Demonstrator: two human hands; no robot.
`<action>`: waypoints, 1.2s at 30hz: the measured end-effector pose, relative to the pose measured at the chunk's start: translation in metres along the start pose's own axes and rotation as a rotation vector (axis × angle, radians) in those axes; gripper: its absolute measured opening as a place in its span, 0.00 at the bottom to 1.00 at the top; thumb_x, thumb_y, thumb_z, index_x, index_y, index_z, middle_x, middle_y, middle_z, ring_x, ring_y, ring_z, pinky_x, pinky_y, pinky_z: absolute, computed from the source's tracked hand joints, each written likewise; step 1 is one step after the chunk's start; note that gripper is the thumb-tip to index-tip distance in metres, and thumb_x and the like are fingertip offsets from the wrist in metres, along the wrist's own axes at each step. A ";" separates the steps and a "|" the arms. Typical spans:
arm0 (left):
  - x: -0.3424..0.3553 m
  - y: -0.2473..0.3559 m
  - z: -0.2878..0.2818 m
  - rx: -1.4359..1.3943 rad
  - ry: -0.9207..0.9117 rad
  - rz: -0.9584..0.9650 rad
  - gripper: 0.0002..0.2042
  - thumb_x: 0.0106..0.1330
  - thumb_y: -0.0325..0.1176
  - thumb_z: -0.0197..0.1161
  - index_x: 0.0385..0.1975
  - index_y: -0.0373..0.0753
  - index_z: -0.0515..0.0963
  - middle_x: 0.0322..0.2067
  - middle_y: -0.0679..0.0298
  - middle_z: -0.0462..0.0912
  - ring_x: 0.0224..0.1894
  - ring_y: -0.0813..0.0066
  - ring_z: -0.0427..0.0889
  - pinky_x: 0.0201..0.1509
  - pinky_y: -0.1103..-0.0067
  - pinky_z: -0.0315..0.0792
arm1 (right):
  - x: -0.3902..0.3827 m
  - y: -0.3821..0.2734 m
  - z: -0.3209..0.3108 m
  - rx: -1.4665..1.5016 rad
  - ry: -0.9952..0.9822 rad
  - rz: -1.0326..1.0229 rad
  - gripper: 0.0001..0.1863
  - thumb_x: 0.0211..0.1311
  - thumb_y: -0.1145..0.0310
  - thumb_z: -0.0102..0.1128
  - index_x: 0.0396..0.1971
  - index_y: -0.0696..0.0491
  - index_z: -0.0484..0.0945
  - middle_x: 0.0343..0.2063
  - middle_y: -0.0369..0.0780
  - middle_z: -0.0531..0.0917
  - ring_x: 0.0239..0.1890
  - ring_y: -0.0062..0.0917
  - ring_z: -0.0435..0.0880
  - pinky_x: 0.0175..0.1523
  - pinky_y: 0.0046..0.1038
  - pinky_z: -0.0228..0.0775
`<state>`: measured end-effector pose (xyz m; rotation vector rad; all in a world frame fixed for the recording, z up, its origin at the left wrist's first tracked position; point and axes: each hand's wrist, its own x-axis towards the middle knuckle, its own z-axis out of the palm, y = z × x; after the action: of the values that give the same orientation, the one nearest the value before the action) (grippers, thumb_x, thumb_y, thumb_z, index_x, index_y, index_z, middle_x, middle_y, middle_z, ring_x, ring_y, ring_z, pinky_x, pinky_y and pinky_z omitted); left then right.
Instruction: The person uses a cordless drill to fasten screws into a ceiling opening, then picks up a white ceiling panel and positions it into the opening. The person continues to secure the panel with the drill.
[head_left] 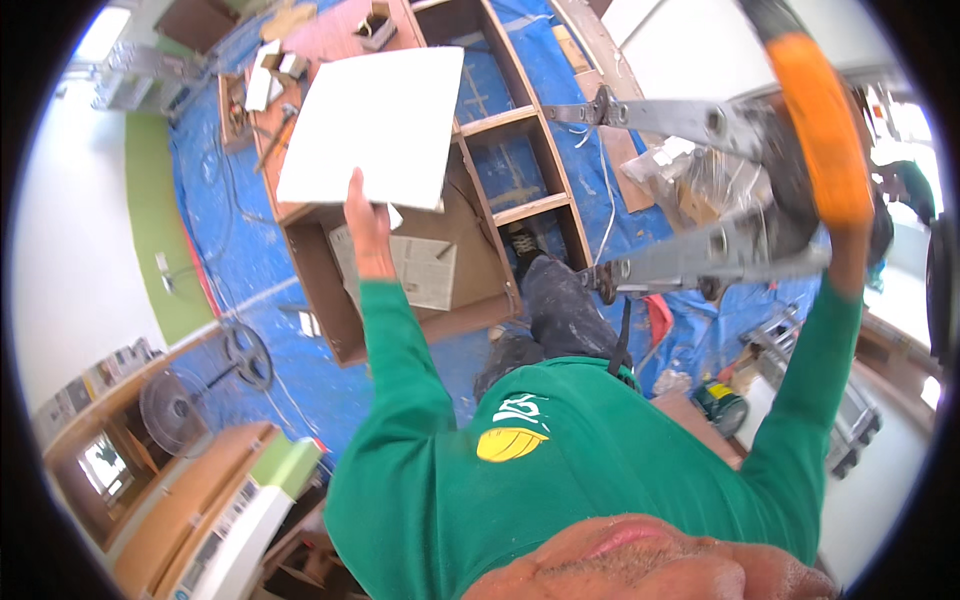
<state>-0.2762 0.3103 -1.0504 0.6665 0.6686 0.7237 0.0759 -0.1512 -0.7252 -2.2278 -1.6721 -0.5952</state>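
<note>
My left hand (pixel 369 225) grips the near edge of a white flat panel (pixel 375 125), its thumb on top and the other fingers partly hidden. The panel lies tilted over a brown wooden cabinet frame (pixel 345 340). Newspaper sheets (pixel 425 275) lie inside the frame, below my left wrist. My right arm is raised at the right, beside a metal ladder (pixel 690 262). A blurred orange and black long thing (pixel 825 130) covers most of my right hand (pixel 850 245). The fingers there are hidden, so their grip does not show.
Blue sheeting (pixel 300 360) covers the floor. A hammer (pixel 275 137) lies on a pinkish board by the panel. My shoe (pixel 522 240) is inside a frame compartment. Cables and a fan (pixel 172 410) are at left; a green machine (pixel 722 408) and plastic-wrapped items (pixel 715 185) at right.
</note>
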 end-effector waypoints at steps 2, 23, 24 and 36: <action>-0.098 0.022 -0.025 0.016 0.054 0.053 0.23 0.81 0.38 0.54 0.65 0.25 0.69 0.62 0.52 0.78 0.64 0.60 0.78 0.70 0.64 0.72 | 0.031 -0.007 -0.005 0.003 0.054 -0.060 0.23 0.61 0.65 0.68 0.57 0.47 0.78 0.51 0.40 0.87 0.50 0.36 0.87 0.57 0.47 0.76; -0.597 0.076 -0.276 1.024 0.689 -0.011 0.28 0.67 0.43 0.71 0.36 0.11 0.81 0.35 0.38 0.87 0.34 0.54 0.83 0.43 0.58 0.78 | 0.020 -0.119 -0.040 -0.337 0.351 0.291 0.22 0.62 0.64 0.66 0.56 0.42 0.75 0.46 0.34 0.82 0.56 0.30 0.82 0.60 0.50 0.61; -0.600 0.072 -0.283 1.123 0.700 -0.045 0.28 0.67 0.43 0.71 0.36 0.11 0.81 0.34 0.36 0.86 0.33 0.51 0.83 0.43 0.57 0.77 | 0.006 -0.135 -0.039 -0.298 0.398 0.279 0.22 0.62 0.64 0.66 0.56 0.43 0.75 0.46 0.34 0.82 0.55 0.30 0.82 0.60 0.50 0.61; -0.522 0.067 -0.293 1.530 0.340 -0.146 0.31 0.63 0.48 0.70 0.46 0.16 0.81 0.46 0.31 0.85 0.50 0.37 0.86 0.56 0.56 0.75 | -0.354 -0.428 -0.108 0.308 0.332 0.605 0.16 0.60 0.66 0.70 0.46 0.51 0.78 0.35 0.39 0.82 0.39 0.39 0.84 0.42 0.38 0.70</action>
<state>-0.8133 0.0397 -1.0179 1.8688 1.5713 0.0448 -0.4358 -0.3771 -0.8109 -2.1056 -0.8028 -0.4719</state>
